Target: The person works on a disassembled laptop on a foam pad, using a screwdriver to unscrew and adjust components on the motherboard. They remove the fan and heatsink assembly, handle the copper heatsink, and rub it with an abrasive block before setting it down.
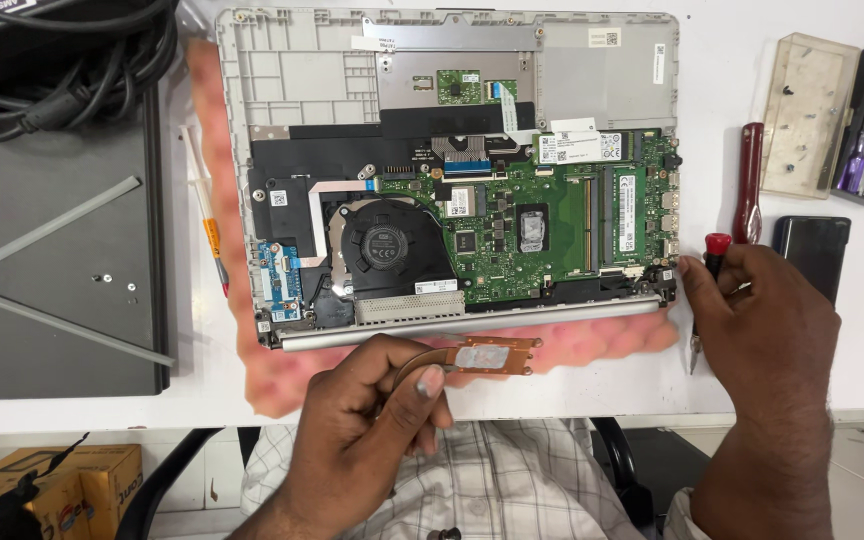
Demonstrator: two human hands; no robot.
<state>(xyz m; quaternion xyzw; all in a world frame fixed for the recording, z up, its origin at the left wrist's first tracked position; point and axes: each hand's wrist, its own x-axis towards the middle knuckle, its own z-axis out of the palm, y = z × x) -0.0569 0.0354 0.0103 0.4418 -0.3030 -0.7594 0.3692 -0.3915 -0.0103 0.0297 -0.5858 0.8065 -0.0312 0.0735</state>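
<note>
Your left hand (372, 420) is pinching a copper heatsink (482, 356) just below the opened laptop (452, 180). Your right hand (762, 330) is gripping a red-capped screwdriver (714, 250) beside the laptop's right edge, over the white surface (732, 80).

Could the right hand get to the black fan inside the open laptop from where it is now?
Probably yes. The fan lies uncovered and nothing stands across the board, but the right hand is holding a red-capped screwdriver at the laptop's right edge.

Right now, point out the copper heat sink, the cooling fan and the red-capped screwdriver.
copper heat sink (493, 356), head view, on its grey pasted centre plate.
cooling fan (374, 246), head view, on its round black hub.
red-capped screwdriver (717, 243), head view, on its red cap.
</note>
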